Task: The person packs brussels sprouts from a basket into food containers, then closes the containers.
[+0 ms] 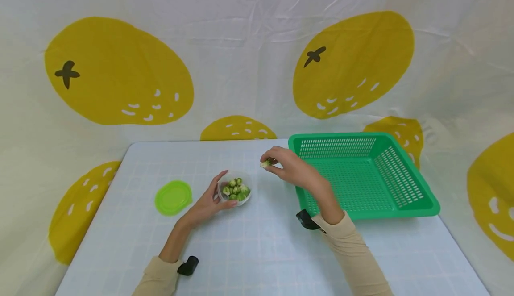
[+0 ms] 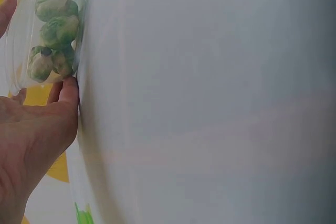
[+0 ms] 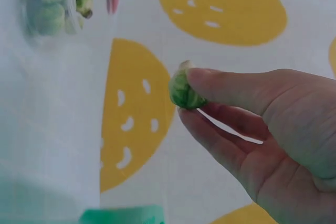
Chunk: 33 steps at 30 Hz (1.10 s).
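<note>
A clear plastic container [image 1: 248,181] stands on the table with several Brussels sprouts [image 1: 236,189] inside. My left hand [image 1: 205,206] grips it from the left, thumb at the near side and fingers round the far side. In the left wrist view the sprouts show through the container's wall [image 2: 79,3]. My right hand [image 1: 292,167] is raised between the container and the green basket, pinching one Brussels sprout [image 3: 184,90] between thumb and fingertips. In the head view this sprout is small and partly covered by the fingers.
A green plastic basket [image 1: 417,206] with slotted walls stands at the right of the table [image 1: 249,251], behind and beside my right forearm. Left of my left hand lies a round lime-green lid [image 1: 173,198]. A white cloth with yellow fruit prints hangs behind the table.
</note>
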Each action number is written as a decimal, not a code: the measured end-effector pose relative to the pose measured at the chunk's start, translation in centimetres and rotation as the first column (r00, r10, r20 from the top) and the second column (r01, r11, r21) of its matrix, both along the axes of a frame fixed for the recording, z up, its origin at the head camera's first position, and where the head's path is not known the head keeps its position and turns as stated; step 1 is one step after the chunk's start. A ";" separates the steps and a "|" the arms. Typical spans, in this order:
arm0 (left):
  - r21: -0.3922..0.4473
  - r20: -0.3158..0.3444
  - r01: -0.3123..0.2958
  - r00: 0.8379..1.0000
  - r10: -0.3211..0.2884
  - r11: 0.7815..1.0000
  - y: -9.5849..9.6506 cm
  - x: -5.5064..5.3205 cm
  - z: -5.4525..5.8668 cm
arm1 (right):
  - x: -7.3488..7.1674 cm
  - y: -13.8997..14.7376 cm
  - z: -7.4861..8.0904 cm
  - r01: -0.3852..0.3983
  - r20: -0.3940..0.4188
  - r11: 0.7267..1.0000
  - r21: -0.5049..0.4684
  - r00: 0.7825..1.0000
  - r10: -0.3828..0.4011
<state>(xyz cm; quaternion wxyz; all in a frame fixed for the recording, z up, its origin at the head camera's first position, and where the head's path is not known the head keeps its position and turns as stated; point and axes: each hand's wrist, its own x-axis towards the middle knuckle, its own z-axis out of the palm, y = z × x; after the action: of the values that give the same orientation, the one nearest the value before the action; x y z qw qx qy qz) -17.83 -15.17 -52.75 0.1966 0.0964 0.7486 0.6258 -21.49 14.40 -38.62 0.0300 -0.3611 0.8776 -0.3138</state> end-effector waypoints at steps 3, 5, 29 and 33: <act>-0.006 0.001 -0.001 1.000 0.001 1.000 0.0 0.0 -0.1 | 0.1 -0.7 -0.3 -0.010 0.003 1.000 0.013 1.000 0.010; -0.010 0.004 -0.001 1.000 0.001 1.000 0.0 0.0 -0.2 | 0.2 -1.2 -0.4 -0.010 0.005 1.000 0.025 1.000 0.010; 0.011 0.009 0.009 1.000 -0.009 1.000 -0.1 0.1 0.2 | 1.3 -6.2 -4.3 -0.044 -0.029 0.998 0.039 0.999 0.045; 0.020 0.013 0.008 1.000 -0.008 1.000 -0.1 0.1 0.3 | 1.3 -6.6 -5.2 -0.037 -0.025 0.999 0.036 0.999 0.038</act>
<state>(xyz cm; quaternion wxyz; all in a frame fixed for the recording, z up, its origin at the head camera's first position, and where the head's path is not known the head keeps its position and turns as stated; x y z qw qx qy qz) -17.72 -15.27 -52.48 0.2031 0.0974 0.7405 0.6332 -20.18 7.79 -43.80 0.0309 -0.3808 0.8765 -0.2927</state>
